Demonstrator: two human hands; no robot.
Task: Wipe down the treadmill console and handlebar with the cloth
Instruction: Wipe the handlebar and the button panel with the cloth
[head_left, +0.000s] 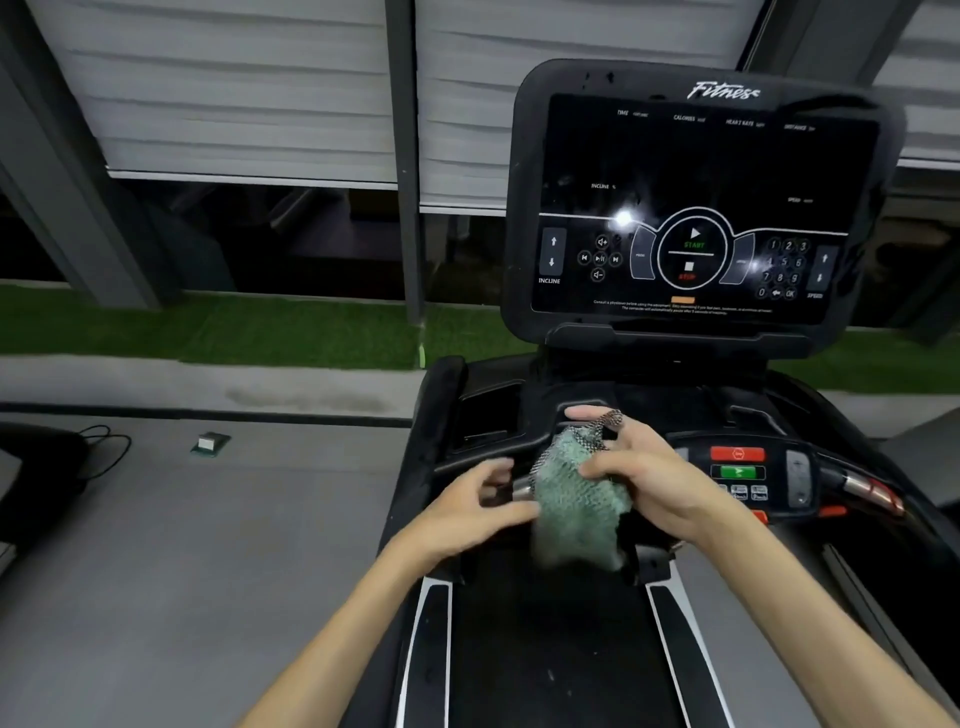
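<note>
Right hand (644, 478) pinches the crumpled green mesh cloth (571, 499), its length hanging below the fingers. Left hand (467, 512), fingers curled, meets its edge; grip unclear.

open: above belt (545, 649), floor (208, 545) left | obstacles: console (696, 171) upright ahead; handlebar (872, 491) at right

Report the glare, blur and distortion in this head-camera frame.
Head view: a bright glare spot sits on the console screen, a fainter one by the keypad; the left hand and the lower edge of the cloth are motion-blurred; wide-angle distortion bows the window frames; lighting is dim.
</note>
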